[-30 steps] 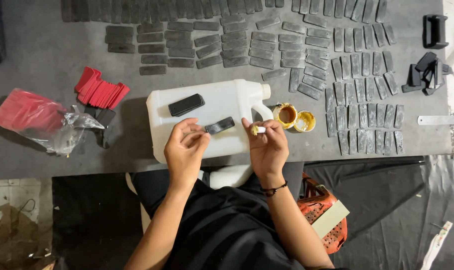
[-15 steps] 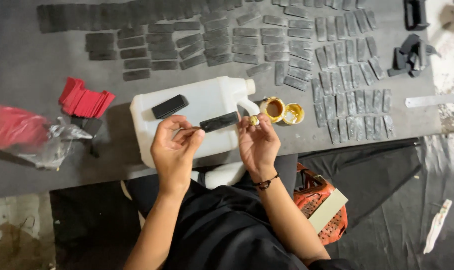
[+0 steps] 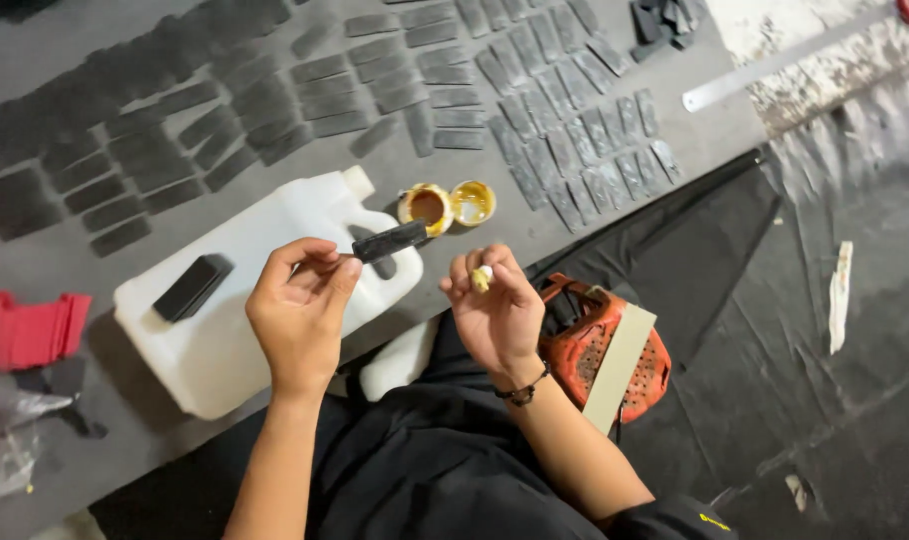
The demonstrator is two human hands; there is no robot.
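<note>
Head view: hands apart, left (image 3: 300, 305) pinching black strip (image 3: 389, 241), right (image 3: 495, 305) gripping small applicator (image 3: 482, 279).

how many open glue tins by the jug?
2. Both sit side by side on the grey mat just right of the white jug: the left glue tin, then the right glue tin. None seems hidden.

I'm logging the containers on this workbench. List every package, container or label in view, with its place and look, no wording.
White plastic jug: lying on its side on the grey bench, under the left hand; no label visible.
Small round tin: beyond the jug's handle, open, gold rim, brownish inside.
Gold round lid: touching the tin's right side.
Clear crumpled plastic bag: bottom left edge.
</note>
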